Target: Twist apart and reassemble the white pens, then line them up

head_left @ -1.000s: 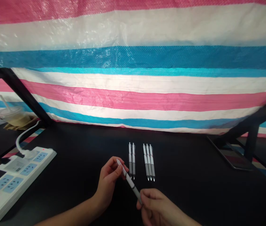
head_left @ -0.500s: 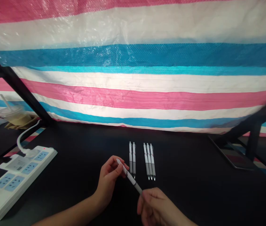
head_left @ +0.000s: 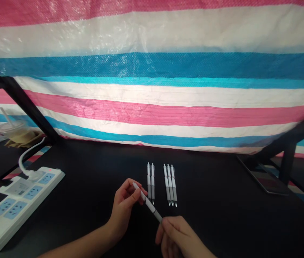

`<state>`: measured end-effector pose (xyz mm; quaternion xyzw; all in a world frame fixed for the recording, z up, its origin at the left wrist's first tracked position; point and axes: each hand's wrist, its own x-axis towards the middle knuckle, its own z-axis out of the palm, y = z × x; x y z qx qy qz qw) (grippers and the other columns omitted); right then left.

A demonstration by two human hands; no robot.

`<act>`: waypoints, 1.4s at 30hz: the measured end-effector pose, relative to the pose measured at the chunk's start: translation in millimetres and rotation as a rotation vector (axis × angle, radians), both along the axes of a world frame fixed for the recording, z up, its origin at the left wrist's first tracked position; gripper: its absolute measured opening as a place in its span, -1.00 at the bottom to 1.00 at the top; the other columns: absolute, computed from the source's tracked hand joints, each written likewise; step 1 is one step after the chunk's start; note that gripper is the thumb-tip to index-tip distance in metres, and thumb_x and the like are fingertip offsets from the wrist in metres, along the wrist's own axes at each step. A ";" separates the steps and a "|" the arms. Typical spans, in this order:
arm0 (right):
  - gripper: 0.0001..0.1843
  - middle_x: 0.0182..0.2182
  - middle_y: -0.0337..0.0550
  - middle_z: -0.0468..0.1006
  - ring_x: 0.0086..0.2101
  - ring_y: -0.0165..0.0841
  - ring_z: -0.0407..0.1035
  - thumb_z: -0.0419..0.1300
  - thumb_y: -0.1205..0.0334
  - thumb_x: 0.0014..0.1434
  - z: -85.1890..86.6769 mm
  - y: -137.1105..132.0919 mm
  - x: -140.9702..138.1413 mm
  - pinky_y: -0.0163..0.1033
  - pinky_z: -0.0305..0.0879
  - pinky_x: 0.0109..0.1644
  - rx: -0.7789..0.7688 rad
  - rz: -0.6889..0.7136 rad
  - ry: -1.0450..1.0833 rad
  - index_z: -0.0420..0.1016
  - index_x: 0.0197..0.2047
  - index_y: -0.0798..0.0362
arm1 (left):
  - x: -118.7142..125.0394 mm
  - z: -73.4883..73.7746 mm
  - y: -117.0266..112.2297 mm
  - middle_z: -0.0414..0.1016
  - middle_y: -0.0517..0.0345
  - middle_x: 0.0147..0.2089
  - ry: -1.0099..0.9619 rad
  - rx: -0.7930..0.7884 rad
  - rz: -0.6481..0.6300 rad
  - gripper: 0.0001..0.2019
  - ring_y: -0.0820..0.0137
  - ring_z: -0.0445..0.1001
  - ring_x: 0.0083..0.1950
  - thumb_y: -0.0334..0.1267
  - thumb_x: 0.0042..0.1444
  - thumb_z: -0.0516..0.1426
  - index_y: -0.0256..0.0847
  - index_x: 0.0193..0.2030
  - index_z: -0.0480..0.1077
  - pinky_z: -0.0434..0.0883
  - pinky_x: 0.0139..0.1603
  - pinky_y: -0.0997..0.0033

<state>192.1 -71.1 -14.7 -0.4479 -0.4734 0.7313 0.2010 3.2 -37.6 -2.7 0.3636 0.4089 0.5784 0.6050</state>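
A white pen [head_left: 149, 205] with a grey grip slants between my two hands above the black table. My left hand [head_left: 126, 204] pinches its upper, push-button end between thumb and fingers. At the lower end, my right hand [head_left: 177, 233] is closed on the grey grip, so the tip is hidden by the fingers. Just beyond, a pair of similar pens [head_left: 151, 182] lies side by side, tips toward me, partly close behind my left fingertips. To their right rests a group of three matching pens [head_left: 170, 184], set apart by a small gap.
On the left lies a white power strip [head_left: 33, 200] with a plugged-in cable [head_left: 23, 157]. A dark tablet-like device [head_left: 265, 177] is at the right. Behind the black table [head_left: 93, 161] hangs a striped sheet [head_left: 152, 114]. A lidded cup [head_left: 14, 129] stands at far left.
Almost nothing differs. My right hand has shifted very slightly left, and both hands keep their hold on the pen. The view has tilted a touch.
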 end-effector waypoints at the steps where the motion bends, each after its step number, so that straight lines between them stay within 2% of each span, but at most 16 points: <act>1: -0.26 -0.69 -0.23 0.42 -0.75 -0.53 0.20 -0.08 -0.45 0.14 -0.6 -0.4 0.2 -0.45 0.04 -0.69 -0.021 0.012 0.025 0.41 -0.34 0.15 | 0.0 0.0 0.1 0.56 0.12 -0.38 0.002 0.002 0.005 -0.87 0.45 0.36 -0.43 -0.23 0.14 0.25 -0.23 -0.31 0.41 0.30 -0.35 0.45; 2: -0.27 -0.66 -0.23 0.44 -0.74 -0.51 0.21 -0.08 -0.45 0.14 -0.6 -0.8 0.6 -0.43 0.06 -0.68 -0.005 0.012 0.024 0.40 -0.27 0.14 | 0.0 0.2 0.2 0.56 0.12 -0.38 0.006 0.004 0.014 -0.86 0.45 0.36 -0.42 -0.23 0.14 0.25 -0.23 -0.30 0.41 0.31 -0.34 0.45; 4: -0.38 -0.61 -0.30 0.42 -0.72 -0.50 0.22 -0.03 -0.39 0.18 2.1 -1.3 1.9 -0.41 0.05 -0.66 0.147 -0.018 -0.067 0.34 -0.22 0.07 | -0.1 0.4 0.2 0.55 0.12 -0.38 0.020 0.007 0.031 -0.85 0.45 0.36 -0.41 -0.22 0.13 0.26 -0.23 -0.31 0.41 0.31 -0.32 0.44; 7: -0.57 -0.56 -0.31 0.37 -0.61 -0.46 0.26 0.02 -0.20 0.28 10.4 -1.3 5.1 -0.36 0.09 -0.54 0.531 -0.009 -0.291 0.27 -0.36 0.00 | -0.4 0.6 -0.7 0.55 0.12 -0.38 0.036 0.008 0.030 -0.85 0.44 0.36 -0.40 -0.23 0.13 0.26 -0.24 -0.31 0.41 0.32 -0.30 0.44; 9: -0.57 -0.56 -0.28 0.36 -0.55 -0.44 0.27 -0.03 -0.13 0.32 15.2 -1.0 6.6 -0.32 0.10 -0.46 0.673 0.009 -0.357 0.27 -0.42 0.00 | -0.5 0.3 -1.3 0.56 0.11 -0.37 0.037 0.010 0.015 -0.86 0.44 0.37 -0.39 -0.23 0.15 0.25 -0.23 -0.31 0.41 0.34 -0.27 0.43; 11: -0.54 -0.60 -0.29 0.36 -0.61 -0.46 0.23 -0.07 -0.15 0.34 16.9 -0.6 6.7 -0.34 0.08 -0.51 0.581 0.027 -0.322 0.30 -0.41 0.01 | -0.5 0.0 -1.3 0.57 0.10 -0.36 0.029 0.011 -0.008 -0.87 0.42 0.40 -0.36 -0.23 0.16 0.25 -0.23 -0.29 0.42 0.35 -0.25 0.42; 16: -0.42 -0.76 -0.35 0.34 -0.80 -0.56 0.05 0.02 -0.35 0.17 6.8 0.2 4.5 -0.44 -0.15 -0.72 -0.029 0.029 0.013 0.35 -0.40 0.06 | 0.2 0.8 1.4 0.58 0.09 -0.37 -0.040 -0.013 -0.070 -0.89 0.39 0.46 -0.33 -0.26 0.16 0.25 -0.23 -0.27 0.44 0.37 -0.26 0.42; 20: -0.40 -0.83 -0.39 0.30 -0.84 -0.59 -0.02 0.16 -0.38 0.05 -3.6 0.9 5.4 -0.46 -0.31 -0.75 -0.255 -0.028 0.235 0.34 -0.45 0.06 | 1.0 2.6 3.2 0.59 0.11 -0.37 -0.091 -0.018 -0.101 -0.90 0.39 0.50 -0.33 -0.27 0.15 0.27 -0.22 -0.27 0.45 0.39 -0.24 0.43; 23: -0.41 -0.84 -0.37 0.30 -0.84 -0.60 -0.02 0.23 -0.35 0.02 -5.5 2.6 5.7 -0.46 -0.33 -0.77 -0.299 -0.049 0.295 0.38 -0.46 0.09 | 1.4 1.9 4.7 0.58 0.11 -0.36 -0.122 -0.042 -0.107 -0.89 0.38 0.51 -0.30 -0.26 0.13 0.29 -0.23 -0.27 0.47 0.41 -0.20 0.41; 25: -0.42 -0.79 -0.29 0.39 -0.81 -0.57 0.12 0.21 -0.31 0.08 -2.8 3.6 5.3 -0.49 -0.16 -0.75 -0.287 -0.068 0.321 0.44 -0.41 0.14 | 1.3 0.8 6.6 0.58 0.09 -0.34 -0.118 -0.061 -0.099 -0.86 0.37 0.52 -0.28 -0.24 0.13 0.29 -0.24 -0.23 0.48 0.42 -0.17 0.40; 28: -0.41 -0.48 -0.02 0.62 -0.53 -0.39 0.49 0.24 -0.23 0.14 4.1 4.0 4.9 -0.39 0.31 -0.51 -0.230 -0.080 0.374 0.54 -0.16 0.21 | 0.2 -0.3 11.0 0.59 0.08 -0.31 -0.045 -0.063 -0.069 -0.76 0.38 0.51 -0.27 -0.21 0.15 0.27 -0.21 -0.07 0.44 0.42 -0.18 0.40; 30: -0.41 -0.22 0.10 0.64 -0.29 -0.25 0.56 0.29 -0.16 0.13 8.2 3.5 5.4 -0.22 0.43 -0.28 -0.210 -0.067 0.422 0.51 0.01 0.18 | -0.8 -0.6 14.2 0.59 0.11 -0.32 0.014 -0.049 -0.046 -0.64 0.41 0.50 -0.32 -0.19 0.17 0.26 -0.15 0.08 0.35 0.43 -0.22 0.41; 32: -0.43 -0.07 0.14 0.60 -0.15 -0.17 0.54 0.33 -0.10 0.12 11.2 3.1 6.4 -0.12 0.42 -0.13 -0.220 -0.054 0.457 0.50 0.07 0.14 | -1.6 -0.8 17.1 0.58 0.15 -0.33 0.043 -0.039 -0.036 -0.59 0.43 0.48 -0.36 -0.19 0.18 0.25 -0.11 0.13 0.28 0.43 -0.27 0.42; 34: -0.45 -0.03 0.17 0.58 -0.09 -0.13 0.51 0.34 -0.05 0.13 13.2 3.1 7.4 -0.08 0.38 -0.07 -0.240 -0.060 0.473 0.51 0.07 0.13 | -2.0 -1.3 19.2 0.58 0.16 -0.34 0.053 -0.032 -0.035 -0.64 0.42 0.49 -0.38 -0.18 0.17 0.25 -0.11 0.07 0.28 0.45 -0.31 0.42; 38: -0.48 -0.05 0.20 0.59 -0.09 -0.12 0.51 0.31 -0.01 0.16 15.2 4.3 8.2 -0.07 0.35 -0.06 -0.272 -0.061 0.487 0.52 0.07 0.17 | -1.7 -2.0 21.3 0.60 0.13 -0.36 0.059 -0.035 -0.053 -0.69 0.37 0.53 -0.35 -0.18 0.12 0.28 -0.14 -0.08 0.28 0.49 -0.31 0.37; 42: -0.47 -0.05 0.23 0.59 -0.09 -0.11 0.50 0.30 -0.02 0.16 14.9 4.7 8.2 -0.07 0.35 -0.07 -0.263 -0.044 0.498 0.52 0.07 0.19 | -1.4 -1.4 21.1 0.60 0.13 -0.37 0.083 -0.043 -0.052 -0.69 0.37 0.54 -0.35 -0.18 0.11 0.29 -0.15 -0.09 0.29 0.50 -0.33 0.39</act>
